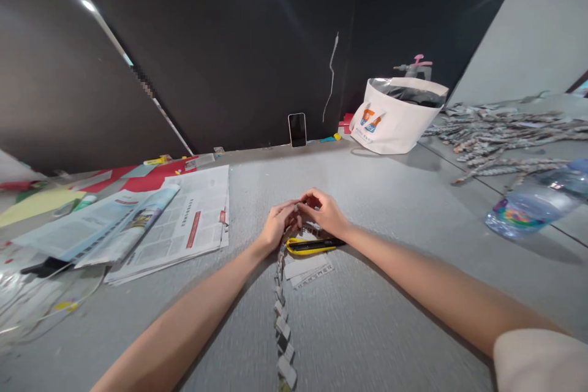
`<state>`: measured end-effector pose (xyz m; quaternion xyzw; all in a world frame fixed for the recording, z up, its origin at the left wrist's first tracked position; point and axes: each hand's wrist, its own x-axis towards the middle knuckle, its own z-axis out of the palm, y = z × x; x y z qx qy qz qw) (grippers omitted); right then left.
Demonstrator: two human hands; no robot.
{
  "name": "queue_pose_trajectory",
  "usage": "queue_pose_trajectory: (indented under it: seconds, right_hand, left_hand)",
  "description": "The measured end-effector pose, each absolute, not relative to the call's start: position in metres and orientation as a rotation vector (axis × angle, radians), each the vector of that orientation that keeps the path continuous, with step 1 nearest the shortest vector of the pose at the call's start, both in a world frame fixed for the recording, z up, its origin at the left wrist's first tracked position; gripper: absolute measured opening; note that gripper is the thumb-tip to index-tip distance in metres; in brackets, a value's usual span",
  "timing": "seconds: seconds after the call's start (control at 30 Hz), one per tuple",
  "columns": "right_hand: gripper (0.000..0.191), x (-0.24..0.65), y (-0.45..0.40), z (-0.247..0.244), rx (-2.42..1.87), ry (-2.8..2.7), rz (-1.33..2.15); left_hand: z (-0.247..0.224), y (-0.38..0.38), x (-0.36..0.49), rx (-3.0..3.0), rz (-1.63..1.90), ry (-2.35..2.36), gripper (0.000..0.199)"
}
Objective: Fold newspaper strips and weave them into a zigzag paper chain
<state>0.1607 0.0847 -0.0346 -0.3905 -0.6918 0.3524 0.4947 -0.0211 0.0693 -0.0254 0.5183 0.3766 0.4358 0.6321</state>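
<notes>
A braided newspaper strip (283, 331) runs up the grey table from the near edge to my hands. My left hand (281, 223) has its fingers closed around the strip's far end. Against it, my right hand (325, 211) pinches with thumb and fingertips at the same end; the exact spot between the fingers is partly hidden. Just below my hands lies a yellow and black utility knife (312, 247), on top of several cut newspaper pieces (310, 269).
Folded newspapers (184, 226) lie at the left, with cables (50, 300) nearby. A phone (297, 130) leans on the black panel (220, 49). To the right stand a white bag (395, 119), a pile of braided paper strips (496, 131) and a plastic bottle (533, 205) on its side.
</notes>
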Motion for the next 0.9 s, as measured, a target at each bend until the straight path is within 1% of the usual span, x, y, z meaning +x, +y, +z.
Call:
queue_pose_trajectory:
  seconds: [0.13, 0.27, 0.5, 0.63, 0.73, 0.83, 0.9]
  right_hand:
    - [0.028, 0.1611, 0.0841, -0.0327, -0.932, -1.690, 0.848]
    - [0.029, 0.1606, 0.0831, -0.0320, -0.852, -1.718, 0.896]
    - [0.026, 0.1608, 0.0839, -0.0333, -0.842, -1.782, 0.894]
    - [0.025, 0.1608, 0.0845, -0.0340, -0.851, -1.800, 0.857]
    - [0.026, 0.1609, 0.0827, -0.0324, -0.831, -1.779, 0.918]
    - [0.028, 0.1614, 0.0797, -0.0296, -0.871, -1.760, 0.962]
    - [0.033, 0.1617, 0.0778, -0.0280, -0.919, -1.797, 0.960]
  left_hand:
    - [-0.0220, 0.0685, -0.0181, 1.274, 0.994, 0.932, 0.058]
    - [-0.0209, 0.0671, -0.0182, 1.225, 1.062, 0.916, 0.063]
    - [-0.0215, 0.0674, -0.0194, 1.074, 1.078, 0.808, 0.049]
    - [-0.0230, 0.0692, -0.0184, 1.109, 1.082, 0.832, 0.050]
    - [-0.0241, 0.0692, -0.0174, 1.193, 1.104, 0.875, 0.051]
    - [-0.0241, 0.0682, -0.0159, 1.282, 1.124, 0.908, 0.049]
    - [-0.0232, 0.0673, -0.0150, 1.326, 1.123, 0.930, 0.045]
